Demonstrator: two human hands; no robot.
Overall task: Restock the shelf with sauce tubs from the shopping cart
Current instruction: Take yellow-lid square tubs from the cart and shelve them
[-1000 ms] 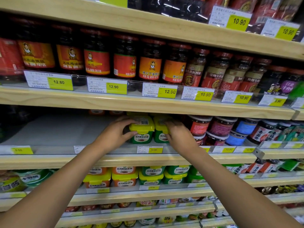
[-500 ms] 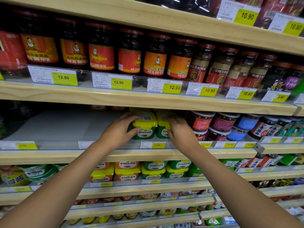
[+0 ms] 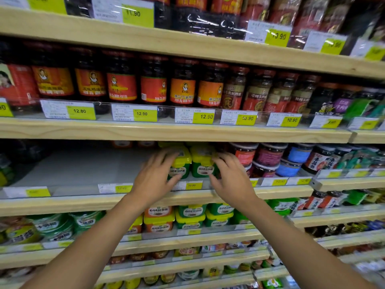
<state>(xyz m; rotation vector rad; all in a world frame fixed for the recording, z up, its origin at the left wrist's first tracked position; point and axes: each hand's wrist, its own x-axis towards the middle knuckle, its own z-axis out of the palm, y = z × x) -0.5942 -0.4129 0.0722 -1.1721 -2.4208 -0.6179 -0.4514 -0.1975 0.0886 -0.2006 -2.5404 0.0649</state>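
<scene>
wooden supermarket shelving fills the view, each board fronted by a clear strip of yellow price tags (image 3: 191, 185). on the board above stand dark jars with red and orange labels (image 3: 121, 86). the middle shelf (image 3: 62, 202) carries the two task items side by side near its front edge, touching or nearly so: the left sauce tub (image 3: 181, 163) and the right sauce tub (image 3: 203, 163), both green with yellow lids. more yellow lids show just behind them. to their left the shelf floor is bare grey; to their right sit stacked round jars with red, purple and blue labels (image 3: 268, 156).

both hands reach in from below. the left hand (image 3: 154, 178) is spread, its fingers fairly straight and fanned against the top left of the left sauce tub, its thumb touching the lower front of the label. the right hand (image 3: 232, 180) has its fingers bent over the top right corner of the right sauce tub and its thumb against the lower front, so it pinches that tub from the side; motion blur softens the fingertips.

one board down stand more tubs of the same kind (image 3: 189, 217), green and orange.
</scene>
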